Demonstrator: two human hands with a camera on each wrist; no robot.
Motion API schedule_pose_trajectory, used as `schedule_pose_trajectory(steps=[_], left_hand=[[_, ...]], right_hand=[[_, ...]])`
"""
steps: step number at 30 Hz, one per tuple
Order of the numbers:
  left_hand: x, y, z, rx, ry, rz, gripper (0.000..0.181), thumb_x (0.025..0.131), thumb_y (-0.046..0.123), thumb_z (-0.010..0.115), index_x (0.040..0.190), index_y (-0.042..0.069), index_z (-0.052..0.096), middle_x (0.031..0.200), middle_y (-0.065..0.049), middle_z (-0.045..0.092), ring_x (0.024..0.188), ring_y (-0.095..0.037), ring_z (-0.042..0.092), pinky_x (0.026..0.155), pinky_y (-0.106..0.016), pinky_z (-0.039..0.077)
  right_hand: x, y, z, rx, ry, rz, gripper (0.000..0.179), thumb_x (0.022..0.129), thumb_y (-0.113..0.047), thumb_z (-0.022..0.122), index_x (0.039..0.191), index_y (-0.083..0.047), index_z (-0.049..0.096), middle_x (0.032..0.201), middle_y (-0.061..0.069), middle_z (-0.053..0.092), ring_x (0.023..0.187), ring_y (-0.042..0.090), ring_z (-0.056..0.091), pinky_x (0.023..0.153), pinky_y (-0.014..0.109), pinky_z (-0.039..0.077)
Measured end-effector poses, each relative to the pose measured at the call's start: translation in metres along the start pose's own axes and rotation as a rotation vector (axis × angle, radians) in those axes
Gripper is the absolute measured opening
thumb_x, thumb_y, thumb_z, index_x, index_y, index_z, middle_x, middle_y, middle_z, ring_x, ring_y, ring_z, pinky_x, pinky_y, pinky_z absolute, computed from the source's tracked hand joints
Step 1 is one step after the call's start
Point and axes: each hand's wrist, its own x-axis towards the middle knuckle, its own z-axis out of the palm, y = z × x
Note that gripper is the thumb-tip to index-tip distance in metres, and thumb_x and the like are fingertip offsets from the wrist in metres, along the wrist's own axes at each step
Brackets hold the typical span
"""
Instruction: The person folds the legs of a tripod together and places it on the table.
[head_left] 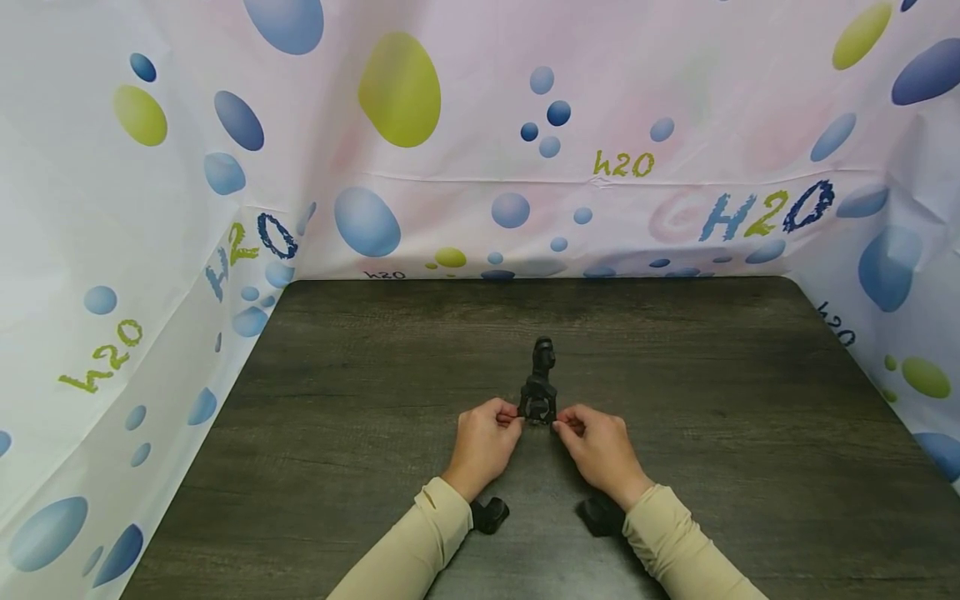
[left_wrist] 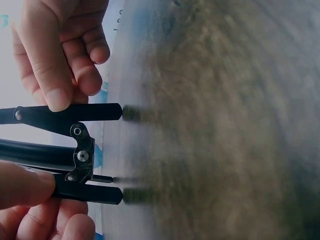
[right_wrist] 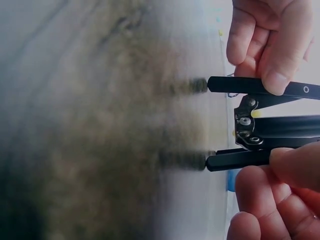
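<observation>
A small black tripod [head_left: 538,387] stands near the middle of the dark table, its leg ends close to the surface. My left hand [head_left: 483,442] pinches one leg [left_wrist: 95,194] between thumb and fingers. On the other side, my right hand [head_left: 600,446] pinches another leg [right_wrist: 237,160]. Both wrist views show a metal bracket [left_wrist: 84,156] linking the legs to the central tube [right_wrist: 285,126]. A third leg is mostly hidden behind. The legs stand a little apart, nearly parallel. The tripod's dark upper part [head_left: 543,354] shows little detail.
The dark wood-grain table [head_left: 337,375] reaches back to a white sheet [head_left: 465,100] printed with blue and green drops, which also covers both sides. A black wrist camera [head_left: 491,515] sits at the left wrist, another camera [head_left: 602,515] at the right.
</observation>
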Motion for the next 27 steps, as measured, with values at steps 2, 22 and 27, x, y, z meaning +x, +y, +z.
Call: schedule_pose_trajectory(steps=[2, 22, 27], left_hand=[[0.0, 0.0002, -0.0001, 0.002, 0.0, 0.004, 0.005, 0.085, 0.0, 0.076, 0.084, 0.003, 0.072, 0.079, -0.006, 0.072, 0.07, -0.014, 0.069, 0.06, -0.022, 0.054], [0.0023, -0.0025, 0.0004, 0.017, -0.002, 0.023, 0.005, 0.085, 0.001, 0.077, 0.084, 0.003, 0.073, 0.079, -0.006, 0.072, 0.071, -0.014, 0.07, 0.061, -0.023, 0.055], [0.0048, -0.0041, 0.0001, 0.034, 0.006, 0.037, 0.004, 0.086, 0.002, 0.077, 0.086, 0.001, 0.074, 0.081, -0.007, 0.073, 0.073, -0.016, 0.071, 0.063, -0.024, 0.056]], right_hand=[[0.0001, 0.0001, 0.0002, 0.001, 0.002, -0.002, 0.007, 0.088, -0.01, 0.078, 0.086, -0.005, 0.073, 0.077, -0.003, 0.07, 0.068, 0.012, 0.067, 0.061, 0.032, 0.055], [-0.0014, -0.003, -0.0008, 0.004, -0.06, 0.049, 0.009, 0.09, -0.013, 0.076, 0.088, -0.004, 0.074, 0.078, -0.002, 0.071, 0.069, 0.012, 0.067, 0.063, 0.033, 0.055], [-0.0021, -0.0051, 0.0005, 0.005, -0.076, 0.049, 0.009, 0.09, -0.013, 0.076, 0.086, -0.005, 0.073, 0.077, -0.003, 0.07, 0.068, 0.011, 0.066, 0.063, 0.032, 0.054]])
